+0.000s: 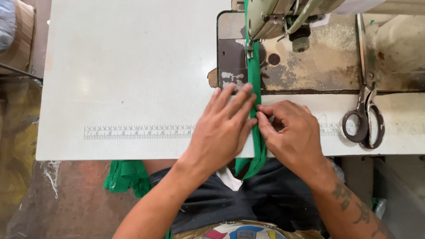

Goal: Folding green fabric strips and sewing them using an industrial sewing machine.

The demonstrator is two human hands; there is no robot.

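1. Green fabric strip (254,84) was seen laid lengthwise on the white desk (128,66), running from under the presser foot (250,48) of the sewing machine (283,17) down over the desk's near edge into the person's lap.
2. Left hand (221,130) was laid flat on the desk just left of the strip, fingers (241,99) spread and extended, their tips pressed on the strip's left edge; its grip was apart, clamped on nothing.
3. Right hand (292,132) was placed just right of the strip, thumb and forefinger brought together in a pinching grip on the strip's right edge.
4. More green cloth (126,177) was seen bunched below the desk's near edge, left of the strip.
5. Large scissors (366,102) were lain well right of the strip, blades pointed away from the person, handles near the desk's front.
6. Printed ruler (139,132) was marked on the desk left of the strip, partly covered by the left hand.
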